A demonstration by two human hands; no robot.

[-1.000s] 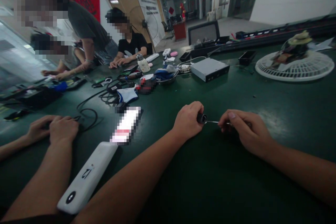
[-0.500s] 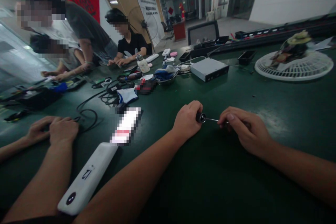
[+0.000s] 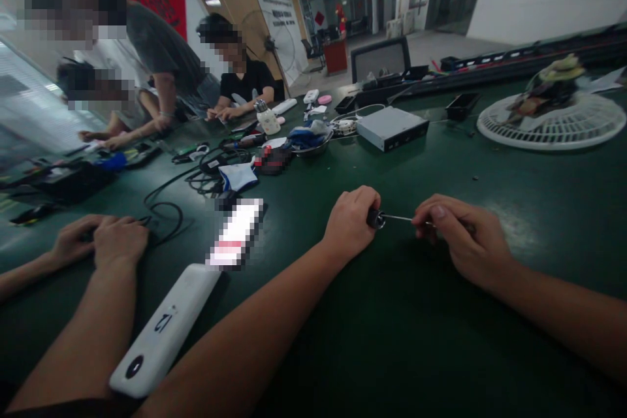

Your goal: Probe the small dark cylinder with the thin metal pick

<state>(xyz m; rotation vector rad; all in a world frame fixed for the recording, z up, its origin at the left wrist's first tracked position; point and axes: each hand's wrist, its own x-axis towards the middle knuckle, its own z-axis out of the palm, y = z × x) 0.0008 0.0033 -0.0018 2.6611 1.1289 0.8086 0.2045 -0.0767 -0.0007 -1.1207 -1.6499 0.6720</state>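
My left hand (image 3: 349, 222) is shut on a small black cylindrical part (image 3: 375, 218), from which a thin metal rod (image 3: 399, 217) runs to the right. My right hand (image 3: 463, 235) pinches the rod's far end between thumb and fingers, and its tip is hidden there. Both wrists are low over the dark green table (image 3: 416, 339). Beyond my left forearm lies a phone with a pixelated screen (image 3: 237, 234), and a white oblong device (image 3: 166, 330) is next to that arm.
A co-worker's two hands (image 3: 100, 241) rest at the left by a black cable (image 3: 164, 215). Cables, small tools and a metal bowl (image 3: 311, 147) lie farther off, with a grey metal box (image 3: 392, 128) and a white fan guard (image 3: 551, 121). Several people work at the far left.
Both my hands have shifted slightly up the picture and the black part has risen with them. The grip on the part and rod looks unchanged.
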